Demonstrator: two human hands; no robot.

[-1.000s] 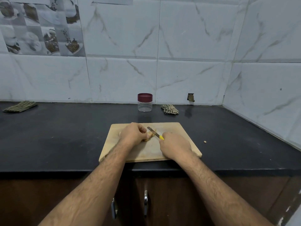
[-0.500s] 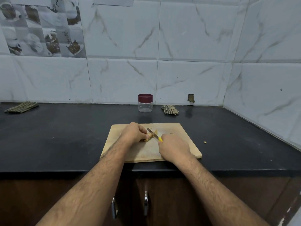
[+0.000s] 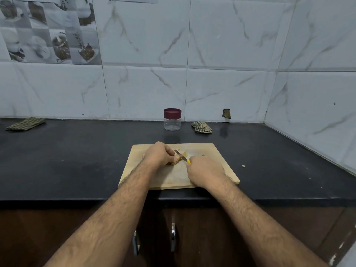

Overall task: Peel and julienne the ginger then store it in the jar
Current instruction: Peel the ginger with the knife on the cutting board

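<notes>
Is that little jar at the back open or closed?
Closed. The jar stands upright on the counter with its maroon lid on, and looks empty.

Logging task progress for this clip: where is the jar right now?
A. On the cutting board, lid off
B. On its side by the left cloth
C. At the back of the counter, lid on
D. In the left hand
C: the jar stands upright by the wall tiles, maroon lid on, behind the cutting board.

Wooden cutting board (image 3: 212,151) on black counter (image 3: 77,160); left hand (image 3: 159,154) grips ginger (image 3: 176,159) on board; right hand (image 3: 205,171) holds yellow-handled knife (image 3: 182,155), blade against ginger; maroon-lidded jar (image 3: 172,119) behind board, lid on; crumpled cloth (image 3: 201,127) just right of jar.
</notes>
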